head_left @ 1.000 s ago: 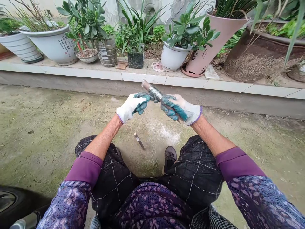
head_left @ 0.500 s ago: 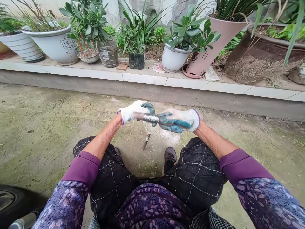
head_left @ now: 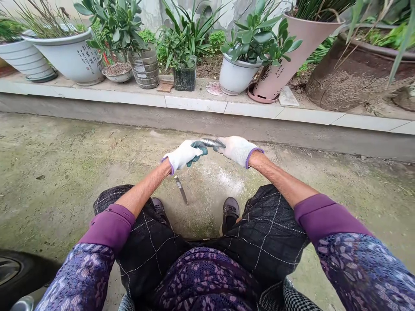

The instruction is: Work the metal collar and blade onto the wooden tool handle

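Note:
My left hand (head_left: 185,154), in a white glove with a dark green palm coating, has its fingers curled closed at the left end of a wire-wound rod (head_left: 210,142). The rod lies nearly level between my hands, its silvery windings showing in the gap. At its right end my right hand (head_left: 239,149), gloved alike, is closed on it, with the fingertips partly hidden. Below my left hand is a short dark stick (head_left: 182,193) with a pale band near its top, tilted. Whether it hangs or touches the ground I cannot tell.
White powder (head_left: 230,181) is scattered on the concrete floor (head_left: 65,164) between my shoes. Ahead runs a low tiled ledge (head_left: 194,103) with several potted plants, including a white pot (head_left: 238,77) and a pink pot (head_left: 282,60). A black wheel (head_left: 22,276) stands at lower left.
Both hands and the rod have moved slightly up and away. My right hand has turned from palm-up to back-up. The short stick has shifted left and now leans the other way.

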Available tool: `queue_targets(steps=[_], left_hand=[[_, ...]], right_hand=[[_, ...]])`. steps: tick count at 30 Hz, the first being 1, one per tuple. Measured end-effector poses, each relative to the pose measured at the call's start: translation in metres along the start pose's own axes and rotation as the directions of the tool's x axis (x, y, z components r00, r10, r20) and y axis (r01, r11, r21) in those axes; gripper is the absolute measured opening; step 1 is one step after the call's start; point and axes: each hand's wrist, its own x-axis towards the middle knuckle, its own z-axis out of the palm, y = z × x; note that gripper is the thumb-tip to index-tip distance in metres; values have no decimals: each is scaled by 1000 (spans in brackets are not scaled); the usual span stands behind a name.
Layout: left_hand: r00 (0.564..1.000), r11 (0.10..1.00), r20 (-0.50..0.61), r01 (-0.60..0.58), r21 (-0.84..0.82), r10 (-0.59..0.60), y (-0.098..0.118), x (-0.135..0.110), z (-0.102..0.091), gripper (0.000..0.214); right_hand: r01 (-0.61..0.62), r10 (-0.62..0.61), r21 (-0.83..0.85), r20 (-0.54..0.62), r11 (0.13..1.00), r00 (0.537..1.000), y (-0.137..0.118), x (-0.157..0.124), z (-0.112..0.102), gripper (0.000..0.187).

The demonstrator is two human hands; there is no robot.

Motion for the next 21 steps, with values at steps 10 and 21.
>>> queue_targets(steps=[10,21], left_hand=[[988,995,123,-98,6,96,3,0,-5,18],[979,899,100,-205,386,180,7,2,-10,15]], right_hand=[[-149,16,756,181,637,983,-20,-25,-20,22],[-151,-246,530,603,835,759,-5,-37,-20,42]])
